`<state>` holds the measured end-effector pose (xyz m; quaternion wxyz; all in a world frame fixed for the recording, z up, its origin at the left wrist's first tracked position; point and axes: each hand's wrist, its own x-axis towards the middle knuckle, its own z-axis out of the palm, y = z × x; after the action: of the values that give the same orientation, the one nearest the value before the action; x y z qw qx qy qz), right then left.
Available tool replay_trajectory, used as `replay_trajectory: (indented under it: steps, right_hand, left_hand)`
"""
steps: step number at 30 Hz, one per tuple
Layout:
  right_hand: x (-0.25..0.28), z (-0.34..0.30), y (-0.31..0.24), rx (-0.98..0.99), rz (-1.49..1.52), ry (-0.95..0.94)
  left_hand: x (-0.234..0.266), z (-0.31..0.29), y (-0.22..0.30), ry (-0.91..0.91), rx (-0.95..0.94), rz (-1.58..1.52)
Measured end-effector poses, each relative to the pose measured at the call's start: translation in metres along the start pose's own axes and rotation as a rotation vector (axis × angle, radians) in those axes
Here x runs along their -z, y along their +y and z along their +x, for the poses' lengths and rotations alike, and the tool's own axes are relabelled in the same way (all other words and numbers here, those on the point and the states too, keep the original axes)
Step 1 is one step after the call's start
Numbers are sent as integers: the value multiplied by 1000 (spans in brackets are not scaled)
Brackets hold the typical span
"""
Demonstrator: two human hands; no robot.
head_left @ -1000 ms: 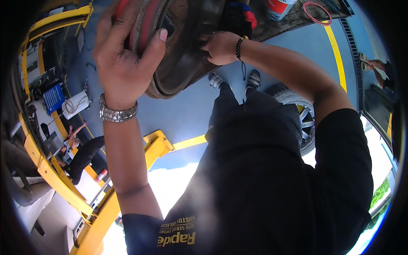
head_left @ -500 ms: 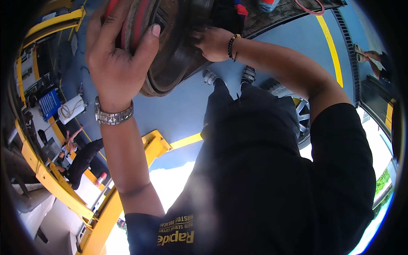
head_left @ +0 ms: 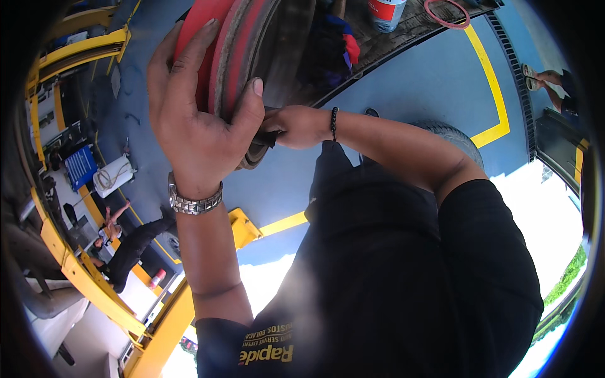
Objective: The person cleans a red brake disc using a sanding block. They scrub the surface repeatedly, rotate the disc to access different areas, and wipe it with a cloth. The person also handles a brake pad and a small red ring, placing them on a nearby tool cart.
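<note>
A round brake drum (head_left: 236, 63), red outside with a dark, worn inner face, is held up at the top of the view. My left hand (head_left: 205, 129) grips its red outer side, the fingers spread along it and the thumb over the edge. At the near lower rim, my right hand (head_left: 301, 126) is closed. A thin black piece (head_left: 271, 136), like sandpaper or cloth, sticks out between its fingers; its kind is unclear. The rim hides some of the right fingertips.
Beyond the drum, a dark bench top (head_left: 413, 34) carries a red and white can (head_left: 386, 14), a pink ring (head_left: 435, 24) and a dark cloth (head_left: 324, 53). A tyre (head_left: 450, 135) is to my right. Yellow lift parts (head_left: 85, 268) and another person (head_left: 135, 249) are at left.
My right hand has come from inside the drum to its near rim, where the black piece now shows. The drum has shifted and tilted in my left hand's grip. The whole view has swung slightly.
</note>
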<state>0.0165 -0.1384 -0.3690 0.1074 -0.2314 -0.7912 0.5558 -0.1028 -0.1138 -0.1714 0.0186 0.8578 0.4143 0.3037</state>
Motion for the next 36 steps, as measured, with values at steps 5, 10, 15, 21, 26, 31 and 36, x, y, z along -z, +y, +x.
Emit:
replay_trajectory:
  steps: [5,10,15,21,26,31,36]
  right_hand:
    - [86,-1,76,-66,-1240,260]
    - [116,-8,44,-267,-1320,170]
    - [-7,5,8,22,-213,117]
    - [-2,-2,34,98,-656,294]
    - [8,-3,15,3,-380,108]
    - [-4,0,28,5,-419,246]
    - [-27,-11,-24,258,151,406]
  left_hand:
    - [3,5,-1,-36,36,-56]
    - [11,4,-20,-50,64,-96]
    - [15,5,-32,-58,98,-115]
    - [27,0,-53,-73,185,-189]
    - [31,-3,-63,-66,222,-172]
    - [30,-3,-59,-71,199,-239]
    - [27,-1,-60,-61,172,-177]
